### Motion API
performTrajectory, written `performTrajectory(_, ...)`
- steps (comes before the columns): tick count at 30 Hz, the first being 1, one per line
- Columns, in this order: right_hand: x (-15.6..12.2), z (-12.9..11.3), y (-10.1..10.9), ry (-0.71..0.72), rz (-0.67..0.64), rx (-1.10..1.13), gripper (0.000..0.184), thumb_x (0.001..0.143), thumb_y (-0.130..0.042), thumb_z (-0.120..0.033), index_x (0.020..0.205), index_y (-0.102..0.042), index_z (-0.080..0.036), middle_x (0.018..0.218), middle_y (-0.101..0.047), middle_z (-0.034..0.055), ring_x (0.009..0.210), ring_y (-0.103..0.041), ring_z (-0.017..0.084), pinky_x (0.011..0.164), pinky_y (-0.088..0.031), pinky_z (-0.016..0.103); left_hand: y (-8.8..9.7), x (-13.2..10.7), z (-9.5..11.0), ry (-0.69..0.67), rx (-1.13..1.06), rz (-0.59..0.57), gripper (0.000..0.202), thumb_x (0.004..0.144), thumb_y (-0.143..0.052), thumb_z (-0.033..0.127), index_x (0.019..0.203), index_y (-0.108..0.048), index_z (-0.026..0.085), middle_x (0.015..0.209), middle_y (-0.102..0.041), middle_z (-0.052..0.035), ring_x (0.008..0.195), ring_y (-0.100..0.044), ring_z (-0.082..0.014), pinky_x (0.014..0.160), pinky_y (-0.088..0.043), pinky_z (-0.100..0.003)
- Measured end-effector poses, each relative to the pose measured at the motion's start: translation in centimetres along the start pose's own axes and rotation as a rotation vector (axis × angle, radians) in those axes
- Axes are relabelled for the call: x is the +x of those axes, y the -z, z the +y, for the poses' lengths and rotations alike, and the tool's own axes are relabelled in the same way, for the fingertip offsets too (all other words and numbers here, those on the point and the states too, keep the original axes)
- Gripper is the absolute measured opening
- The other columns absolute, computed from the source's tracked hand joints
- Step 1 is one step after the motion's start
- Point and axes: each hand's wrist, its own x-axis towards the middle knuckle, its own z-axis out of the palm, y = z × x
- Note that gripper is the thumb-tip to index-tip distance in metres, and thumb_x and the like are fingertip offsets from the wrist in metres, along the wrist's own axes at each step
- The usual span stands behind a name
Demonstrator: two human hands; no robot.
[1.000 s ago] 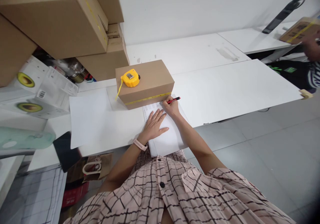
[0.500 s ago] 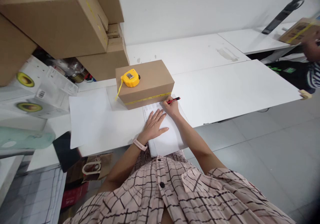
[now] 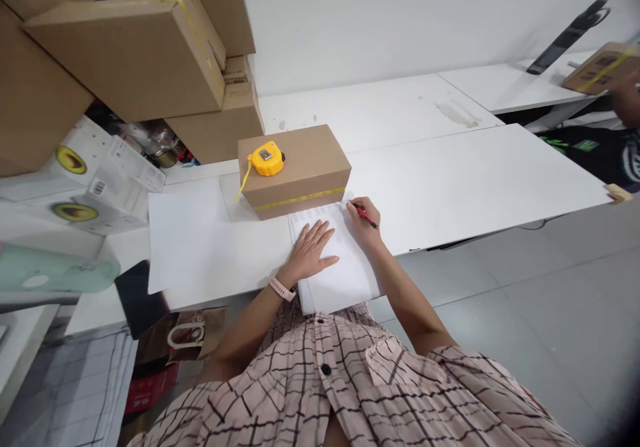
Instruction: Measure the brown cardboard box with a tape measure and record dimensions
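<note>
Head view: hands apart. Left hand (image 3: 310, 254) spread flat on printed paper (image 3: 337, 290), fingers extended. Right hand (image 3: 367, 227) clamped on red pen (image 3: 366, 215), near paper's upper right corner. Paper overhangs near edge of worktop (image 3: 450, 187), just before cardboard box (image 3: 310, 154). Yellow tape measure (image 3: 269, 160) atop box. White sheet (image 3: 187, 240) farther left.

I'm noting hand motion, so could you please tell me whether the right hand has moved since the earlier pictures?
Yes, the right hand has moved to the right across the paper, judged against the near right edge of the cardboard box.
</note>
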Motion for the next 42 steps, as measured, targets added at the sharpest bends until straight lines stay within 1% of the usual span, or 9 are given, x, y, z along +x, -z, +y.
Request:
performTrajectory(5,-0.4,3.1,5.2,0.163,-0.082,-0.477,0.034,0.086,-0.049,-0.019,0.117,-0.062,-0.021,0.11,-0.056,0.0116,0.1,-0.053,0.025,0.081,-0.045,0.036,1.4,0.0,-0.5,0.005,-0.128,0.064,0.06,0.095,-0.06,0.05,0.144,-0.054,0.017,0.161,-0.042,-0.015,0.153,-0.032,-0.0304,0.126,-0.024,-0.052)
performTrajectory(11,0.6,5.1,6.3,0.178,-0.161,-0.747,0.042,0.088,-0.04,-0.006,0.118,-0.067,-0.017,0.109,-0.058,0.0158,0.099,-0.048,0.029,0.079,-0.043,0.037,10.9,1.0,-2.9,0.186,-0.152,0.898,0.026,0.098,-0.055,0.034,0.12,-0.064,0.022,0.133,-0.066,-0.0106,0.133,-0.056,-0.0271,0.118,-0.037,-0.051)
performTrajectory(13,0.7,5.2,5.9,0.178,-0.151,-0.763,0.045,0.089,-0.036,-0.004,0.118,-0.068,-0.017,0.107,-0.06,0.0155,0.098,-0.048,0.029,0.082,-0.043,0.038,14.3,1.8,-4.4,0.257,-0.098,0.991,0.035,0.092,-0.064,0.035,0.125,-0.06,0.023,0.138,-0.061,-0.0116,0.137,-0.05,-0.0305,0.119,-0.034,-0.054)
performTrajectory(19,0.4,5.6,5.6,0.175,-0.06,-0.741,0.047,0.091,-0.035,-0.005,0.126,-0.066,-0.016,0.105,-0.064,0.0153,0.099,-0.051,0.029,0.086,-0.047,0.04,17.7,4.7,-8.3,0.427,-0.182,0.735,0.084,0.07,-0.082,0.038,0.144,-0.045,0.022,0.152,-0.046,-0.0177,0.145,-0.038,-0.0402,0.12,-0.03,-0.059)
performTrajectory(23,0.2,4.2,5.9,0.212,0.109,-0.595,0.043,0.09,-0.038,-0.007,0.119,-0.068,-0.02,0.105,-0.066,0.0137,0.1,-0.056,0.027,0.087,-0.049,0.042,17.4,4.9,-8.5,0.433,-0.32,0.754,0.076,0.072,-0.083,0.038,0.138,-0.049,0.023,0.137,-0.057,-0.0162,0.133,-0.053,-0.0375,0.112,-0.042,-0.055)
performTrajectory(27,0.9,-2.2,5.7,0.215,0.227,-0.105,0.025,0.095,-0.046,-0.022,0.102,-0.07,-0.023,0.104,-0.067,0.0118,0.104,-0.061,0.025,0.093,-0.051,0.044,17.7,3.4,-5.9,0.225,-0.725,0.678,0.062,0.088,-0.068,0.054,0.138,-0.046,0.026,0.111,-0.067,-0.0096,0.095,-0.071,-0.024,0.081,-0.059,-0.04)
performTrajectory(34,4.9,-15.1,2.9,-0.19,-0.499,0.759,0.04,0.085,-0.07,-0.059,0.102,-0.07,-0.023,0.093,-0.073,0.0064,0.088,-0.068,0.019,0.085,-0.058,0.037,18.3,3.1,-1.6,0.195,-0.935,0.485,0.061,0.09,-0.061,0.058,0.139,-0.045,0.025,0.11,-0.069,-0.0098,0.084,-0.072,-0.0213,0.074,-0.058,-0.036)
performTrajectory(38,6.6,-16.4,1.3,-0.247,-0.544,0.805,0.043,0.076,-0.08,-0.059,0.093,-0.068,-0.021,0.082,-0.069,0.0036,0.077,-0.064,0.015,0.073,-0.057,0.029,19.1,2.7,-2.4,0.248,-0.978,0.468,0.061,0.087,-0.065,0.055,0.137,-0.048,0.024,0.108,-0.07,-0.0088,0.073,-0.068,-0.0173,0.064,-0.054,-0.031)
performTrajectory(42,10.2,-14.8,0.7,-0.203,-0.391,0.766,0.039,0.073,-0.085,-0.05,0.084,-0.061,-0.021,0.07,-0.057,-0.0028,0.064,-0.053,0.01,0.062,-0.049,0.024,21.0,1.5,-5.5,0.278,-1.019,0.551,0.056,0.082,-0.071,0.053,0.125,-0.055,0.022,0.107,-0.07,-0.0077,0.072,-0.066,-0.0161,0.055,-0.045,-0.026)
